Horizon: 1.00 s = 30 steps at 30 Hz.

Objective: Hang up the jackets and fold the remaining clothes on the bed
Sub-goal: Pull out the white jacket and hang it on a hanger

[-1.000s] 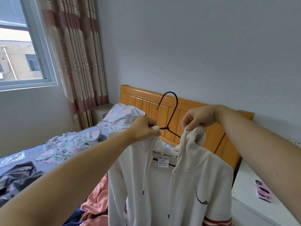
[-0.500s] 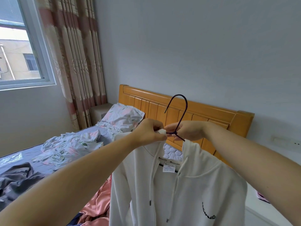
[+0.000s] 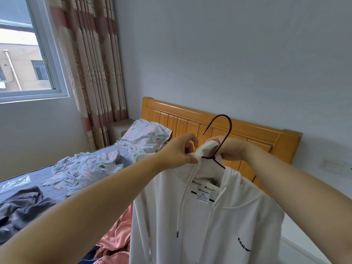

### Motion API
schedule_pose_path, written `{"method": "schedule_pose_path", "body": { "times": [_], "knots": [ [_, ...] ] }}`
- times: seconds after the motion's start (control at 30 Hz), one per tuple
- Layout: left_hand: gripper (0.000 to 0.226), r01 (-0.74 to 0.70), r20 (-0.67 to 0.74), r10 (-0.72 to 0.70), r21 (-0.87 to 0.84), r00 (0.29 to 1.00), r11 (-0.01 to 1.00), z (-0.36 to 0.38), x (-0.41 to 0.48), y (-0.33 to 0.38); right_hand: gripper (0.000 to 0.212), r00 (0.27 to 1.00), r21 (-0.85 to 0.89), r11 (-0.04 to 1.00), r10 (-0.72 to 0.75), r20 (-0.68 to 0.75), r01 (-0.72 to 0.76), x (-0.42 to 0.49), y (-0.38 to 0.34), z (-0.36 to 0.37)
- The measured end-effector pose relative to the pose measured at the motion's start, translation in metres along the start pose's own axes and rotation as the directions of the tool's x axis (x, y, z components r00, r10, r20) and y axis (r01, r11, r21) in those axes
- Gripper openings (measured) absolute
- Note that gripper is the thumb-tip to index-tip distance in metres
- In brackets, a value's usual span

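Note:
A white hooded sweatshirt (image 3: 205, 221) hangs in front of me on a dark purple wire hanger (image 3: 222, 138), whose hook points up. My left hand (image 3: 179, 151) pinches a bunched piece of the white hood at the hanger's neck. My right hand (image 3: 230, 149) grips the hood fabric and the hanger's neck from the other side. The bed (image 3: 38, 183) lies below and to the left, with a dark grey garment (image 3: 21, 208) and a pink garment (image 3: 116, 239) lying crumpled on it.
A floral sheet (image 3: 83, 168) and pillow (image 3: 146, 134) lie near the wooden headboard (image 3: 190, 119). A window (image 3: 22, 54) and striped curtains (image 3: 95, 63) stand at the left. The grey wall is close behind the hanger.
My right hand moved from the hood's right edge to the hanger's neck, close to my left hand. The hood is now bunched up between both hands, and the hanger hook sits further right.

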<state>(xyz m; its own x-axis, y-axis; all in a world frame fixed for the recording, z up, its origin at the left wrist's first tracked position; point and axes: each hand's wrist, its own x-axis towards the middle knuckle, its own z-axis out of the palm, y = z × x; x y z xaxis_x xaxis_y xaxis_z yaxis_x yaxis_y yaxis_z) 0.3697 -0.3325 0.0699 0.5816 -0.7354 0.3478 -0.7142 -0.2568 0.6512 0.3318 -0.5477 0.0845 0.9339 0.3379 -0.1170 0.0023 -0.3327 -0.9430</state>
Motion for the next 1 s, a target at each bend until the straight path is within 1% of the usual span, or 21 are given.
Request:
{"method": "schedule_pose_path", "body": {
  "times": [0.03,0.1,0.17,0.2,0.23,0.27,0.3,0.33,0.4,0.43,0.47,0.5,0.53,0.57,0.6,0.63,0.73,0.77,0.87,0.93,1.0],
  "knots": [
    [0.041,0.006,-0.004,-0.006,-0.008,1.0,1.0,-0.001,-0.001,0.0,0.021,0.998,0.054,0.999,0.005,0.065,-0.008,-0.002,-0.001,-0.005],
    [0.039,0.015,-0.011,-0.015,-0.017,1.0,1.0,-0.002,-0.002,-0.002,0.022,0.988,0.069,0.997,0.009,0.153,-0.02,-0.003,0.0,-0.015],
    [0.039,0.023,-0.005,-0.024,-0.021,1.0,0.999,-0.003,-0.003,-0.002,0.038,0.986,0.013,0.998,0.052,0.159,-0.054,-0.003,-0.001,-0.02],
    [0.039,0.024,0.002,-0.024,-0.022,1.0,0.999,-0.003,-0.003,-0.002,0.04,0.985,-0.031,0.998,0.066,0.16,-0.062,-0.003,-0.004,-0.02],
    [0.039,0.026,0.018,-0.025,-0.022,1.0,0.999,-0.003,-0.002,-0.003,0.033,0.988,-0.082,0.996,0.058,0.144,-0.047,-0.003,-0.009,-0.019],
    [0.039,0.026,0.038,-0.025,-0.026,0.999,0.999,-0.004,-0.002,-0.003,0.017,0.993,-0.132,0.991,0.018,0.116,-0.003,-0.004,-0.014,-0.016],
    [0.038,0.026,0.063,-0.024,-0.035,0.998,0.999,-0.004,-0.001,-0.004,0.008,0.998,-0.165,0.985,-0.051,0.041,0.057,-0.005,-0.019,-0.013],
    [0.037,0.028,0.086,-0.024,-0.046,0.996,0.999,-0.006,-0.001,-0.003,0.021,0.982,-0.188,0.971,-0.165,-0.092,0.146,-0.003,-0.02,-0.011],
    [0.035,0.045,0.118,-0.038,-0.058,0.992,0.997,-0.012,0.0,0.0,0.031,0.861,-0.202,0.939,-0.337,-0.381,0.278,0.002,-0.014,-0.004],
    [0.034,0.051,0.121,-0.043,-0.064,0.992,0.997,-0.016,0.002,0.002,0.034,0.796,-0.249,0.924,-0.378,-0.473,0.29,0.008,-0.004,-0.003],
    [0.031,0.049,0.112,-0.041,-0.069,0.993,0.996,-0.02,0.003,0.004,0.038,0.763,-0.346,0.91,-0.388,-0.517,0.229,0.014,0.007,0.001],
    [0.027,0.047,0.09,-0.042,-0.062,0.995,0.997,-0.022,0.003,0.006,0.038,0.816,-0.475,0.877,-0.328,-0.477,0.074,0.018,0.017,0.004],
    [0.022,0.047,0.069,-0.043,-0.055,0.997,0.997,-0.023,0.003,0.006,0.027,0.914,-0.58,0.809,-0.153,-0.375,-0.102,0.017,0.022,0.01],
    [0.018,0.051,0.05,-0.049,-0.048,0.998,0.998,-0.023,0.002,0.004,0.016,0.958,-0.628,0.747,0.044,-0.283,-0.22,0.016,0.024,0.014],
    [0.015,0.063,0.029,-0.062,-0.037,0.998,0.997,-0.022,0.002,0.001,0.014,0.962,-0.617,0.744,0.131,-0.239,-0.255,0.014,0.023,0.014],
    [0.015,0.079,0.002,-0.079,-0.029,0.997,0.996,-0.02,0.001,-0.004,0.016,0.96,-0.571,0.784,0.111,-0.257,-0.243,0.013,0.021,0.012],
    [0.016,0.126,-0.1,-0.127,-0.011,0.987,0.992,-0.016,0.0,-0.015,0.022,0.913,-0.439,0.878,-0.005,-0.408,-0.191,0.01,0.009,0.005],
    [0.016,0.134,-0.138,-0.134,-0.011,0.981,0.991,-0.016,0.0,-0.018,0.025,0.906,-0.416,0.888,0.002,-0.424,-0.196,0.009,0.006,0.005],
    [0.017,0.144,-0.238,-0.138,0.007,0.961,0.99,-0.02,-0.001,-0.022,0.049,0.876,-0.357,0.897,0.061,-0.479,-0.258,0.004,0.004,0.003],
    [0.015,0.143,-0.287,-0.133,0.013,0.949,0.99,-0.026,-0.002,-0.025,0.056,0.895,-0.404,0.87,0.089,-0.436,-0.283,-0.004,0.004,-0.001],
    [0.012,0.147,-0.329,-0.136,0.008,0.934,0.989,-0.03,-0.002,-0.029,0.045,0.94,-0.558,0.791,0.059,-0.337,-0.25,-0.011,0.003,0.001]
  ]
}}
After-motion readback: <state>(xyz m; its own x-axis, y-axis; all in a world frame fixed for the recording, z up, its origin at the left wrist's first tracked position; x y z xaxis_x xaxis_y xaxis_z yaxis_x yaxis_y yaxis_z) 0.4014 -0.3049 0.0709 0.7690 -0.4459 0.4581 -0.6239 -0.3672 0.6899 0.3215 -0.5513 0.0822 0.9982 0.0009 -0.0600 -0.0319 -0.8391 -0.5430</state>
